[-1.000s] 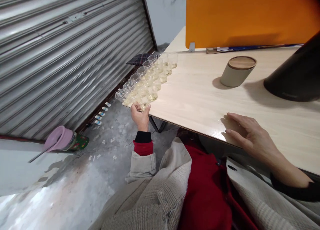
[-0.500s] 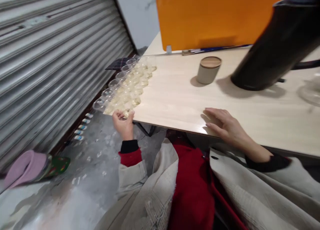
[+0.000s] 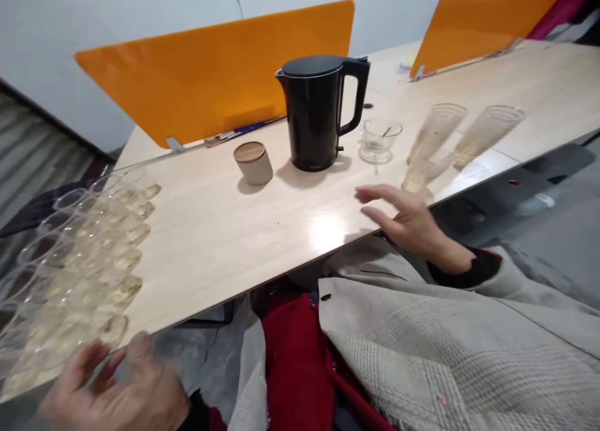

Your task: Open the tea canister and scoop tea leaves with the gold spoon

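Note:
My left hand [image 3: 117, 387] hovers at the near left corner of the wooden table [image 3: 225, 231], fingers spread, just short of several small clear cups [image 3: 89, 256] holding pale liquid. It holds nothing. Further right, my right hand [image 3: 405, 218] is raised slightly over the table's front edge, fingers apart and empty. Just beyond it stand two tall ribbed glasses [image 3: 434, 143] [image 3: 485, 134], blurred. A black electric kettle [image 3: 321, 112] stands at mid-table.
A small grey canister with a wooden lid [image 3: 253, 162] sits left of the kettle. A glass bowl with a spoon [image 3: 379, 140] is to its right. Orange divider panels [image 3: 220, 69] [image 3: 482, 19] line the back. A metal shutter [image 3: 28, 162] is at far left.
The view has swung right, bringing the kettle, bowl and tall glasses into sight. My left hand has come off the cup and opened. My right hand has lifted off the table edge.

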The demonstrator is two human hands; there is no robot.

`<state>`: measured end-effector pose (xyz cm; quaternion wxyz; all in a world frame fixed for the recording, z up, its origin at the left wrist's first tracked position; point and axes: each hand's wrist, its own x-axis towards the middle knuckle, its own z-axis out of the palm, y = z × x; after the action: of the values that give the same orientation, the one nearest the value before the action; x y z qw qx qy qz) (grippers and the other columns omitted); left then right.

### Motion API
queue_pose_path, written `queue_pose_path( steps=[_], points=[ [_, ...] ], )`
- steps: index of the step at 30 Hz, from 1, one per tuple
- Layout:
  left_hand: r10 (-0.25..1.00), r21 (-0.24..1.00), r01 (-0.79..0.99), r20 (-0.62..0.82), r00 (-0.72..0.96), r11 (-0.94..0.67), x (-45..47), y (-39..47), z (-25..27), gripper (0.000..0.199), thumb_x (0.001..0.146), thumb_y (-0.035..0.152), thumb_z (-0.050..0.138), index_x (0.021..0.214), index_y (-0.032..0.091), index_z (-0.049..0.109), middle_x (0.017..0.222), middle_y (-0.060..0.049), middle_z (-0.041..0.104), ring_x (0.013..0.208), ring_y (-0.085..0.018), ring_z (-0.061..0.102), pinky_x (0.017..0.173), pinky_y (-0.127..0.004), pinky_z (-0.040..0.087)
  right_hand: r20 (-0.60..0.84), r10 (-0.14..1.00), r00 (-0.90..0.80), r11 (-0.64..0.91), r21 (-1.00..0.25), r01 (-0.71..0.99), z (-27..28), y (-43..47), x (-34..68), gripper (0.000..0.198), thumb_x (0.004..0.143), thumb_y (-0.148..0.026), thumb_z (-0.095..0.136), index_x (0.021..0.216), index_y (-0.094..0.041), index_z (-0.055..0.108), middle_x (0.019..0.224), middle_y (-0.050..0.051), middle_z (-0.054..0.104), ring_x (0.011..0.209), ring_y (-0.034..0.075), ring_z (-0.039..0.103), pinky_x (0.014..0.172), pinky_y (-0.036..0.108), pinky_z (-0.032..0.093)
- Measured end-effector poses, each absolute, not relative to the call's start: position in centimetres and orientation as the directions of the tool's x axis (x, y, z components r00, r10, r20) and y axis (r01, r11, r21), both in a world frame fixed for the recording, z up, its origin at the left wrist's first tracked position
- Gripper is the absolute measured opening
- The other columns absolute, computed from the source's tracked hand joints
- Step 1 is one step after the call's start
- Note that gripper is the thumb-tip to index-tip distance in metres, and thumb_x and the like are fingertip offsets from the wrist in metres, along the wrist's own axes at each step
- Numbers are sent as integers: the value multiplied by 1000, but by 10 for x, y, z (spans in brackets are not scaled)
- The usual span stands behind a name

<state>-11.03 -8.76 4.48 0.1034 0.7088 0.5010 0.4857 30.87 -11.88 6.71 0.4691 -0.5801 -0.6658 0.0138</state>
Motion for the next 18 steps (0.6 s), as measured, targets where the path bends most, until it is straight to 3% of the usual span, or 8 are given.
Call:
queue_pose_path(
  steps=[3, 5, 8, 13, 18],
  points=[
    [789, 600, 598, 607, 93, -532, -76, -60, 52, 46, 90, 45, 78, 129, 25, 62, 117, -7, 67, 103, -24, 71, 76, -38, 65, 706, 605, 368, 48, -494, 868, 84, -133, 352, 21, 97, -32, 68, 115, -24, 76, 103, 6, 80, 87, 19, 74, 87, 38, 60],
    [766, 574, 596, 633, 113, -562, -53, -40, 54, 43, 91, 42, 78, 128, 25, 64, 119, -8, 68, 103, -24, 70, 78, -38, 65, 746, 524, 411, -122, -412, 903, 89, -138, 382, 23, 95, -33, 67, 109, -20, 78, 99, 8, 79, 86, 21, 71, 87, 38, 58],
    [740, 537, 569, 640, 206, -623, -19, -12, 53, 36, 94, 38, 75, 126, 23, 68, 120, -8, 70, 103, -23, 71, 80, -37, 64, 713, 583, 390, -303, -255, 918, 84, -142, 419, 31, 94, -38, 63, 108, -16, 80, 104, 14, 79, 100, 28, 69, 94, 44, 54],
    [739, 553, 495, 554, 383, -671, 25, 28, 36, 31, 95, 39, 70, 120, 21, 71, 118, -8, 71, 99, -23, 71, 78, -38, 64, 606, 725, 326, -288, -163, 944, 56, -140, 449, 35, 93, -43, 64, 115, -19, 77, 136, 14, 72, 127, 38, 59, 109, 57, 47],
    [774, 538, 559, 488, 402, -630, 32, 44, 12, 25, 95, 38, 64, 112, 22, 73, 115, -10, 73, 104, -28, 70, 85, -45, 63, 604, 731, 317, -204, -250, 947, 44, -125, 454, 14, 96, -32, 60, 93, -25, 72, 111, 10, 78, 113, 32, 65, 102, 53, 51]
  ],
)
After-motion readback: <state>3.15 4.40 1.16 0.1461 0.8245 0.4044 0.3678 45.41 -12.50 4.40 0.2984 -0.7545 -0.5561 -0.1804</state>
